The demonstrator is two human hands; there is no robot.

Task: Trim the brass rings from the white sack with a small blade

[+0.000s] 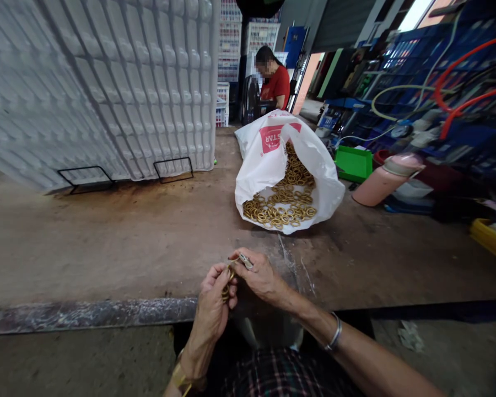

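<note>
My left hand (215, 292) is closed around several brass-coloured rings (225, 293) just over the front edge of the table. Right beside it, my right hand (259, 275) has its fingers closed on a small metal tool (245, 260), whose kind I cannot make out. The fingertips of both hands meet at one of the rings. Beyond them lies a white sack (330, 187) on its side, its mouth towards me. Many more loose brass-coloured rings (285, 214) lie inside it and at its opening.
White ribbed plastic trays (149, 82) stand upright in black wire holders (173, 168) at the left. On the right are a pink bottle (386, 179), a green tray (353, 164) and a yellow tray (491, 237). A person in red (278, 85) sits behind the sack.
</note>
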